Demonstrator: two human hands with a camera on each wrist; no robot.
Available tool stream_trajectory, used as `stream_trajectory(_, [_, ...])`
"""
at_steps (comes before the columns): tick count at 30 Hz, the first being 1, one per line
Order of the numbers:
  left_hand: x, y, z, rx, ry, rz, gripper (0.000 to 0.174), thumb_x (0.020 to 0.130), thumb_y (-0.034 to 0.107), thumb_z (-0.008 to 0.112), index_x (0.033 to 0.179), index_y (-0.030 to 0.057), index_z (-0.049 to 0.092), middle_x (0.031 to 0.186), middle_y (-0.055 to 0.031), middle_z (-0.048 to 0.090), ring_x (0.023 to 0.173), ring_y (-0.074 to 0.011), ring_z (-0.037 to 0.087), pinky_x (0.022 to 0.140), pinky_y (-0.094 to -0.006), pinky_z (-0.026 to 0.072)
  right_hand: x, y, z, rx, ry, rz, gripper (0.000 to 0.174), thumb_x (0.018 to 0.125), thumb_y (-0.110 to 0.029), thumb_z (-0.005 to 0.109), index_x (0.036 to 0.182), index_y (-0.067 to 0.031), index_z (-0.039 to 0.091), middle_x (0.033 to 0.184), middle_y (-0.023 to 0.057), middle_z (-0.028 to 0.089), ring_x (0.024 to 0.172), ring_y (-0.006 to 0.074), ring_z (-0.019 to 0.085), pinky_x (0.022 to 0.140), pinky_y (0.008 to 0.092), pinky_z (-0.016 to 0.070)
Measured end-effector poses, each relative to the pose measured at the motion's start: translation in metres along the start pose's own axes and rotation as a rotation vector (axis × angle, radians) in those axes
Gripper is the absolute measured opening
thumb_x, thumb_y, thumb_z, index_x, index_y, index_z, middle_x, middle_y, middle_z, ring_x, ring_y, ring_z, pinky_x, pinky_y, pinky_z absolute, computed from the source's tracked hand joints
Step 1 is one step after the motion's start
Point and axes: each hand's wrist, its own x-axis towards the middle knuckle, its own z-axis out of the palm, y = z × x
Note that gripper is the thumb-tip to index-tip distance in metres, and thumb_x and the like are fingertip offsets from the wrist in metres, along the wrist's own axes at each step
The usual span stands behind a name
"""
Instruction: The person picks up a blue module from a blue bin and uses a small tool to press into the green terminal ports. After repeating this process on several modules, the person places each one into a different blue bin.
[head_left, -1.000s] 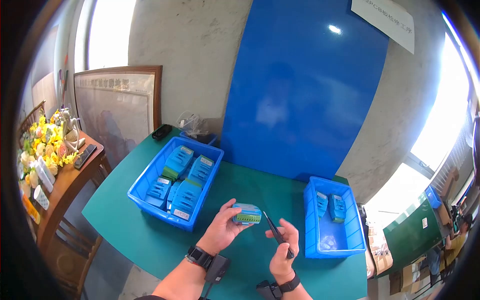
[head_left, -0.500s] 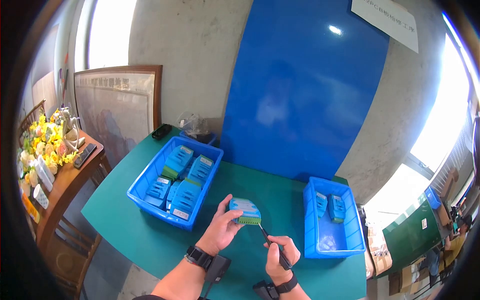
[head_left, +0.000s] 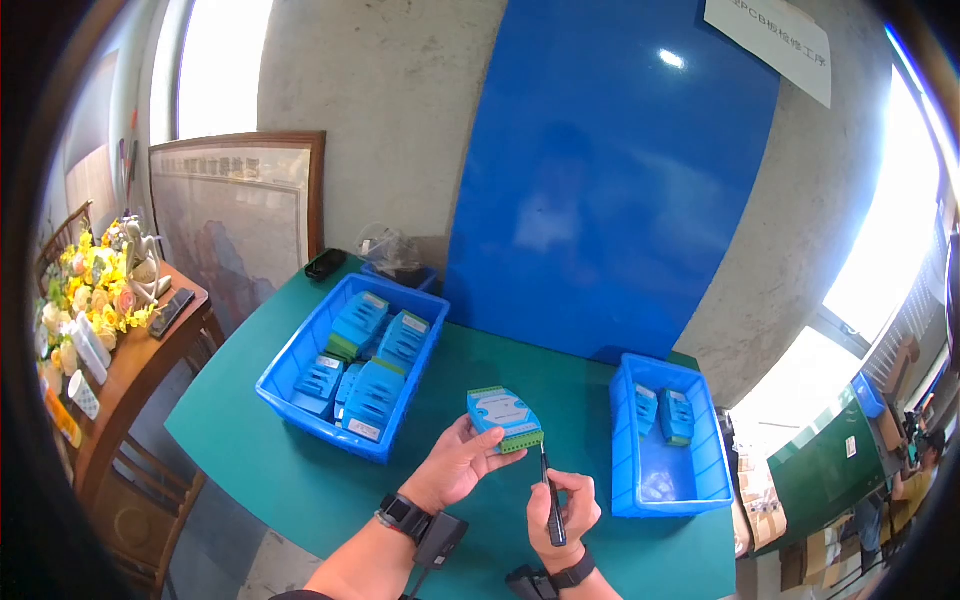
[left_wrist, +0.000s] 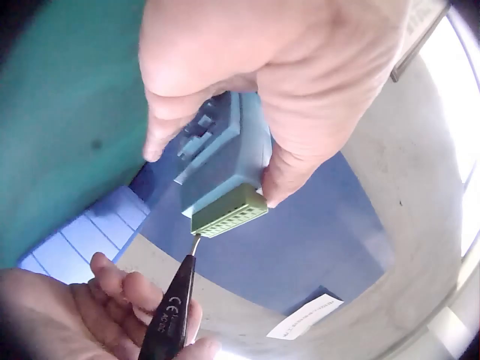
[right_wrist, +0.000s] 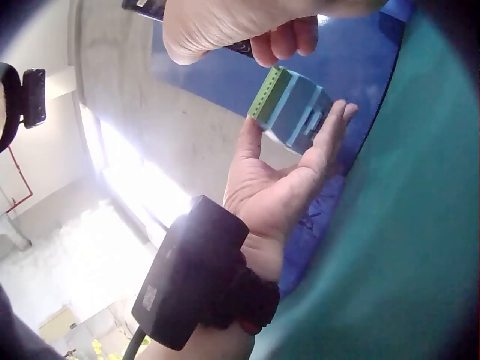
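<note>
My left hand (head_left: 457, 467) holds a light-blue module (head_left: 502, 411) with green terminal strips above the green table, thumb on one side and fingers on the other. In the left wrist view the module (left_wrist: 229, 165) shows its green terminal strip (left_wrist: 231, 214) facing the other hand. My right hand (head_left: 568, 510) grips a black pen-like tool (head_left: 556, 515), its metal tip at the end of that strip. Lettering shows on the tool (left_wrist: 169, 311) in the left wrist view. From the right wrist, the left hand's fingers are seen around the module (right_wrist: 294, 112).
A blue bin (head_left: 283, 350) with several blue modules stands on the green table (head_left: 240, 440) at the left. Another blue bin (head_left: 622, 440) at the right holds two modules. Behind stands a blue panel (head_left: 620, 180); a wooden side table (head_left: 140, 375) bears flowers.
The left hand has moved the module slightly right and turned its labelled face up. The right hand has swung the tool more upright and brought its tip to the green strip.
</note>
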Motion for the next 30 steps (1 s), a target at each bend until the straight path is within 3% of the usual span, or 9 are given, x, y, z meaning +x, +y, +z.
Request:
stream_trajectory(9, [0.0, -0.005, -0.002, 0.055, 0.079, 0.11, 0.052, 0.087, -0.002, 0.064, 0.13, 0.0001, 0.036, 0.129, -0.0146, 0.05, 0.121, -0.0277, 0.052, 0.102, -0.0451, 0.0459, 0.005, -0.003, 0.001, 0.031, -0.088, 0.064, 0.024, 0.073, -0.006, 0.064, 0.096, 0.0012, 0.064, 0.074, 0.0114, 0.063, 0.062, 0.0231, 0.062, 0.057, 0.0313, 0.0493])
stream_trajectory(11, [0.003, -0.01, -0.006, 0.078, 0.105, 0.165, 0.053, 0.086, -0.003, 0.064, 0.13, 0.0016, 0.035, 0.127, -0.0133, 0.051, 0.12, -0.0267, 0.053, 0.1, -0.0434, 0.0476, 0.003, -0.004, 0.001, 0.06, -0.212, -0.097, 0.026, 0.072, -0.004, 0.064, 0.097, 0.0014, 0.065, 0.076, 0.0127, 0.065, 0.062, 0.0247, 0.062, 0.058, 0.0318, 0.0499])
stream_trajectory(13, [0.002, -0.012, -0.006, 0.092, 0.125, 0.176, 0.055, 0.085, -0.005, 0.064, 0.13, 0.0034, 0.034, 0.126, -0.0121, 0.051, 0.12, -0.0259, 0.053, 0.098, -0.042, 0.0486, 0.005, -0.021, 0.003, 0.114, -0.318, -0.071, 0.021, 0.071, -0.001, 0.062, 0.092, 0.0002, 0.067, 0.073, 0.0127, 0.066, 0.06, 0.0252, 0.063, 0.057, 0.0323, 0.0506])
stream_trajectory(17, [-0.002, -0.004, 0.002, 0.136, 0.121, 0.148, 0.061, 0.083, -0.007, 0.064, 0.133, 0.0088, 0.033, 0.128, -0.0094, 0.049, 0.121, -0.0242, 0.052, 0.098, -0.0404, 0.0484, 0.007, -0.016, -0.002, 0.089, -0.2, -0.153, 0.019, 0.072, -0.001, 0.06, 0.09, 0.0003, 0.068, 0.071, 0.0113, 0.066, 0.058, 0.0213, 0.065, 0.055, 0.0302, 0.0515])
stream_trajectory(19, [-0.003, -0.004, 0.002, 0.153, 0.116, 0.162, 0.066, 0.082, -0.01, 0.064, 0.135, 0.0118, 0.032, 0.13, -0.0081, 0.048, 0.122, -0.0236, 0.051, 0.099, -0.0401, 0.0475, 0.01, -0.011, -0.005, 0.102, -0.078, -0.06, 0.019, 0.073, -0.001, 0.059, 0.09, 0.0009, 0.067, 0.072, 0.0113, 0.066, 0.058, 0.0203, 0.064, 0.055, 0.03, 0.0511])
stream_trajectory(21, [-0.002, -0.003, -0.001, 0.164, 0.105, 0.183, 0.07, 0.08, -0.012, 0.063, 0.136, 0.0146, 0.031, 0.131, -0.0071, 0.047, 0.123, -0.023, 0.05, 0.1, -0.0396, 0.0464, 0.014, -0.008, -0.007, -0.004, -0.073, 0.015, 0.018, 0.073, -0.002, 0.06, 0.09, 0.0005, 0.067, 0.071, 0.0115, 0.065, 0.057, 0.0211, 0.062, 0.054, 0.0312, 0.0496])
stream_trajectory(24, [-0.001, -0.001, 0.0, 0.137, 0.077, 0.21, 0.076, 0.077, -0.016, 0.062, 0.138, 0.0167, 0.031, 0.131, -0.0062, 0.047, 0.124, -0.0231, 0.049, 0.102, -0.039, 0.0455, 0.017, -0.004, -0.006, -0.048, -0.118, -0.047, 0.018, 0.073, -0.002, 0.062, 0.09, -0.0004, 0.067, 0.07, 0.0114, 0.063, 0.057, 0.0234, 0.061, 0.054, 0.0327, 0.0487])
stream_trajectory(27, [-0.001, 0.0, -0.001, 0.184, 0.065, 0.223, 0.084, 0.077, -0.017, 0.061, 0.144, 0.0133, 0.021, 0.134, -0.0103, 0.045, 0.124, -0.0242, 0.049, 0.1, -0.0388, 0.0463, 0.017, -0.003, -0.004, -0.07, -0.148, -0.104, 0.019, 0.072, -0.002, 0.063, 0.09, -0.0007, 0.067, 0.07, 0.0116, 0.064, 0.058, 0.0255, 0.061, 0.056, 0.0332, 0.0495])
stream_trajectory(30, [0.0, -0.003, -0.002, 0.204, 0.054, 0.256, 0.085, 0.076, -0.017, 0.061, 0.144, 0.0133, 0.021, 0.133, -0.0108, 0.045, 0.123, -0.0245, 0.049, 0.1, -0.0394, 0.0465, 0.019, -0.006, -0.002, -0.103, -0.156, -0.112, 0.019, 0.072, -0.003, 0.064, 0.091, -0.0005, 0.066, 0.07, 0.0115, 0.064, 0.06, 0.0269, 0.062, 0.057, 0.0335, 0.0502])
